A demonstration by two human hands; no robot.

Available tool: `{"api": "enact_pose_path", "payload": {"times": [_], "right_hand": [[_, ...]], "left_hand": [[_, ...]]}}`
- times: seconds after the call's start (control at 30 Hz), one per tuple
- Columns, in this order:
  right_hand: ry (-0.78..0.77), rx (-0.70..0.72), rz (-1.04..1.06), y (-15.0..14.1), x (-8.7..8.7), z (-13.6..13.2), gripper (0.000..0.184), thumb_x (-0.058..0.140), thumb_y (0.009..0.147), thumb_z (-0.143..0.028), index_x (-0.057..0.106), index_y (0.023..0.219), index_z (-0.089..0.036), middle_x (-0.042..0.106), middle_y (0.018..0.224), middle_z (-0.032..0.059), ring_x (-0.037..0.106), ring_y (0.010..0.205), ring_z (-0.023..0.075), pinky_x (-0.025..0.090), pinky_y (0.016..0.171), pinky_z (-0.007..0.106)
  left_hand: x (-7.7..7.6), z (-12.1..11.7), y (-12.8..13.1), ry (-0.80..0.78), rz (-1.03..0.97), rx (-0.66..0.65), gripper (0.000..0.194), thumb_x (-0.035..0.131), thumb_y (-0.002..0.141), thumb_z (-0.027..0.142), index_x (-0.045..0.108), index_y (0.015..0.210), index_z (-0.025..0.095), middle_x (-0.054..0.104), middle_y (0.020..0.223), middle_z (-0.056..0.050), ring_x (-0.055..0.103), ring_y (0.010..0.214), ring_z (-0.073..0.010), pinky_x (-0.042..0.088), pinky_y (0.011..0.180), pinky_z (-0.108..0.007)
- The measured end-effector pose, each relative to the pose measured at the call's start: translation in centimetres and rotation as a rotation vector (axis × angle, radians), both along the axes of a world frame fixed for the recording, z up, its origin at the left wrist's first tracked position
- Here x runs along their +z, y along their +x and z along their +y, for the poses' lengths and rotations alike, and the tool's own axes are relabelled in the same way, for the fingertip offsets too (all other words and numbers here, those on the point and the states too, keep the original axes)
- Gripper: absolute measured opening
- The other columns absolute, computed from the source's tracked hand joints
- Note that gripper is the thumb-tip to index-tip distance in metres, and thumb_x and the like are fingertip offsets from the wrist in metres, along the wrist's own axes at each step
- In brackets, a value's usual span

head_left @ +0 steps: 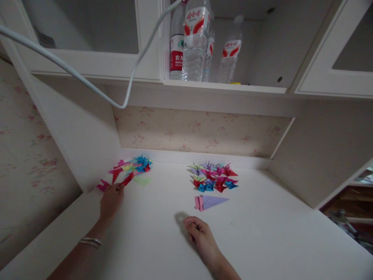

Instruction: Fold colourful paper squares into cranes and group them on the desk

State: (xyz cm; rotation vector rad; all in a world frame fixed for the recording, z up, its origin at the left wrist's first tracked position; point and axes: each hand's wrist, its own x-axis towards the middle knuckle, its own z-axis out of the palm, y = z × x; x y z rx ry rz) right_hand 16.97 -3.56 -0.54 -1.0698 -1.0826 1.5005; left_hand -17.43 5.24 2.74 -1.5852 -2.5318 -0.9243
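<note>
On the left of the white desktop, my left hand (pixel 112 200) is closed at the edge of a loose heap of colourful folded papers (pixel 131 167). Between its fingertips is a red folded paper (pixel 127 179). A magenta folded piece (pixel 103 185) lies beside the knuckles, and a pale green folded paper (pixel 142 181) rests just right of the red one. My right hand (pixel 201 238) is near the middle, fingers curled together with nothing visible in them. Beyond it lie a purple folded paper (pixel 214 201) and pink folded strips (pixel 199 203), below several grouped paper cranes (pixel 215 177).
Above the desk (pixel 157 233) hangs a white cabinet, its open shelf (pixel 256 88) holding several plastic bottles (pixel 195 42). A white cable (pixel 87 83) loops across the upper left. Side panels (pixel 305 147) and a floral back wall (pixel 175 130) enclose the desk.
</note>
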Motion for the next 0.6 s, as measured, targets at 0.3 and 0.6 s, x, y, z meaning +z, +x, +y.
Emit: {"api": "enact_pose_path", "payload": {"times": [0.3,0.6], "right_hand": [[-0.019,-0.175,0.225,-1.0,1.6,2.3,0.047,0.071,0.069,-0.056,0.066,0.094,-0.017,0.054,0.058,-0.0038,0.032,0.038,0.005,0.019,0.034,0.019],[0.029,-0.255,0.082,0.0,0.6,2.3,0.039,0.069,0.073,-0.055,0.066,0.078,-0.016,0.037,0.047,-0.0083,0.026,0.038,0.0055,0.016,0.036,0.021]], "left_hand": [[0.2,-4.3,14.3,0.149,-0.472,-0.559,0.032,0.044,0.087,0.041,0.066,0.085,0.018,0.07,0.083,-0.005,0.063,0.078,-0.0192,0.047,0.072,-0.026],[-0.9,-6.0,18.5,0.134,-0.555,-0.774,0.03,0.044,0.09,0.036,0.064,0.074,0.02,0.062,0.076,-0.003,0.056,0.072,-0.0173,0.042,0.068,-0.024]]}}
